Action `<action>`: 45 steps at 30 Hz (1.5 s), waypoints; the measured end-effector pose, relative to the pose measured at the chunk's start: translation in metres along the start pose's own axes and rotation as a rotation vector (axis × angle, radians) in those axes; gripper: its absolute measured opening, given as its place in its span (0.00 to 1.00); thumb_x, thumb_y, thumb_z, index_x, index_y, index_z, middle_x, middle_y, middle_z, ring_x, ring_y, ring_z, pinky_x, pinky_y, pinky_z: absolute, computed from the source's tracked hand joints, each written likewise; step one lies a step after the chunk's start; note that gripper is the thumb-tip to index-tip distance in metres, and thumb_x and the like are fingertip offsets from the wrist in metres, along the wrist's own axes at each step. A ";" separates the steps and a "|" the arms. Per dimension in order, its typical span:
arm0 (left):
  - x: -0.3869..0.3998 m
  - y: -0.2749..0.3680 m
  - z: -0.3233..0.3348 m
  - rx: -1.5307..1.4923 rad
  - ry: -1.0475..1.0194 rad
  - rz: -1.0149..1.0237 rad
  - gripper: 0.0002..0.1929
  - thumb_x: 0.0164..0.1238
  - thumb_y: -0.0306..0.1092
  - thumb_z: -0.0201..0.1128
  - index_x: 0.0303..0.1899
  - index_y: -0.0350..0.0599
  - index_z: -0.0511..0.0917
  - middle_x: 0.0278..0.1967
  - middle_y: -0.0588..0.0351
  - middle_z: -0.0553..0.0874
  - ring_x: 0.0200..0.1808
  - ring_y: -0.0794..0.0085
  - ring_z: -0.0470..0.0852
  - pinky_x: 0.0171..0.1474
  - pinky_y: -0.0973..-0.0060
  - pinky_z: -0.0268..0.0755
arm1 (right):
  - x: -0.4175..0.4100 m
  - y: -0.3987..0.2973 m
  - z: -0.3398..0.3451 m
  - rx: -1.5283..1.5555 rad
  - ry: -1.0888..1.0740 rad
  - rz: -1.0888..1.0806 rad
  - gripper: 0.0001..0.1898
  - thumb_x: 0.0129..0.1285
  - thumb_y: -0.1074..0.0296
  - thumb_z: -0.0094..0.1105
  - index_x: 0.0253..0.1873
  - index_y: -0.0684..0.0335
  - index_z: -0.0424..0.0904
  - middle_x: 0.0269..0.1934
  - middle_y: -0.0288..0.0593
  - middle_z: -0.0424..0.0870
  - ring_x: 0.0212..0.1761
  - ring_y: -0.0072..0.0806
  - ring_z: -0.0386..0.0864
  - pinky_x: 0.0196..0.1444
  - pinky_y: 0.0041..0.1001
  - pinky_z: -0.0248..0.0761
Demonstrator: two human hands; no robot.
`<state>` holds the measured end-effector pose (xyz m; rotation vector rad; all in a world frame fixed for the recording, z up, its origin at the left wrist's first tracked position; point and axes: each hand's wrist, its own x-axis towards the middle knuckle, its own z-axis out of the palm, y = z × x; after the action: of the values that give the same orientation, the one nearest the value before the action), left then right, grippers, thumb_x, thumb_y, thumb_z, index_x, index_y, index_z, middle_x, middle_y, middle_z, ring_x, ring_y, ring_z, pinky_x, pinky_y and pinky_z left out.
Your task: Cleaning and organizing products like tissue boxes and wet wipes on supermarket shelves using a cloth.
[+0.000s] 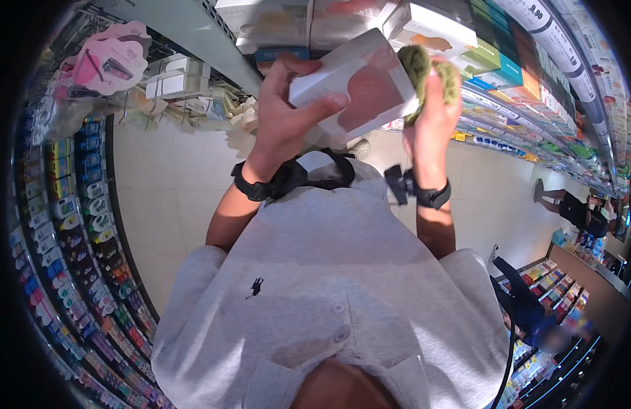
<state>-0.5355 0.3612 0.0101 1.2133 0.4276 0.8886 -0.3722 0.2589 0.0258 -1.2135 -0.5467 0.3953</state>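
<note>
My left hand (290, 102) grips a white carton (315, 97) by its left end, thumb across the near face. A pinkish-red rounded shape (374, 94) shows on the carton's front, and writing runs along its left part. The carton is held tilted in front of the shelf. In my right hand (434, 110) is a fuzzy green cloth (415, 64), bunched up beside the carton's right end. Whether the cloth touches the carton there I cannot tell. Black straps with small devices sit on both wrists.
Similar boxes (267, 23) stand on the shelf ahead, and price strips (561, 48) edge the shelves at right. Hooked packets (111, 61) hang at upper left. Bottles fill the shelves (80, 214) at left. Two people (533, 307) (576, 209) are at right, near a counter (586, 273).
</note>
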 end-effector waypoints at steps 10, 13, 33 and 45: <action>-0.008 -0.001 -0.017 -0.103 0.001 -0.051 0.32 0.66 0.27 0.70 0.69 0.29 0.69 0.61 0.46 0.80 0.60 0.70 0.79 0.62 0.73 0.72 | -0.037 -0.012 0.033 -0.761 -0.537 -1.073 0.19 0.45 0.81 0.66 0.47 0.63 0.83 0.50 0.46 0.81 0.52 0.46 0.77 0.52 0.39 0.72; -0.019 0.012 -0.028 -0.109 0.018 -0.100 0.32 0.67 0.28 0.69 0.69 0.27 0.68 0.61 0.46 0.80 0.60 0.69 0.79 0.63 0.73 0.71 | -0.015 -0.018 0.031 -0.826 -0.332 -0.840 0.19 0.42 0.77 0.68 0.44 0.57 0.85 0.52 0.43 0.82 0.52 0.41 0.75 0.51 0.37 0.70; -0.017 0.028 -0.054 -0.176 -0.290 -0.276 0.21 0.66 0.28 0.70 0.53 0.38 0.67 0.53 0.48 0.79 0.54 0.71 0.81 0.55 0.70 0.79 | -0.044 -0.019 0.048 -0.372 0.116 -0.633 0.13 0.48 0.81 0.63 0.41 0.64 0.80 0.42 0.49 0.81 0.44 0.42 0.77 0.50 0.35 0.72; 0.037 0.038 -0.013 0.949 -0.194 0.613 0.27 0.49 0.17 0.69 0.55 0.47 0.81 0.53 0.51 0.82 0.52 0.56 0.80 0.46 0.69 0.77 | -0.014 -0.010 -0.013 -0.558 -0.125 -0.188 0.26 0.52 0.83 0.60 0.59 0.68 0.75 0.55 0.53 0.76 0.53 0.42 0.79 0.56 0.32 0.72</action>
<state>-0.5358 0.4015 0.0477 2.3676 0.3209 1.1029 -0.3762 0.2383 0.0295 -1.6600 -0.9106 0.1591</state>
